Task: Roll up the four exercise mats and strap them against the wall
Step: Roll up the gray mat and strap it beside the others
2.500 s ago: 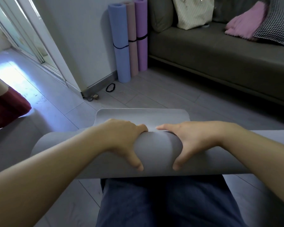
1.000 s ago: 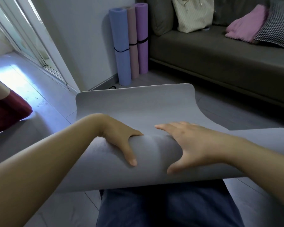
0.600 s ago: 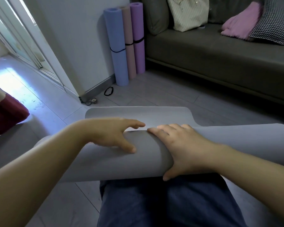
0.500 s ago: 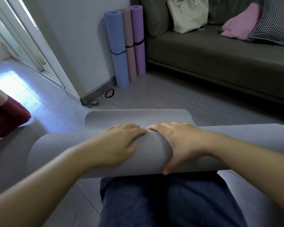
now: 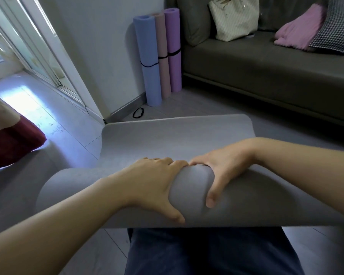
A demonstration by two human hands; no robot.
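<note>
A grey exercise mat lies across my lap, rolled into a thick tube with its loose end spread flat on the floor ahead. My left hand grips the roll at its middle, thumb under, fingers over the top. My right hand grips the roll just beside it, thumb on the near side. Three rolled mats stand against the wall: blue, pink and purple, each with a black strap round it.
A loose black strap lies on the floor by the wall corner. A dark grey sofa with a bag and cushions fills the right back. A red cushion sits at the left. A glass door stands at the left back.
The loose end of the grey mat lifted up, then dropped back flat on the floor. Both hands shifted grip and now curl round the roll, which sits slightly closer to me.
</note>
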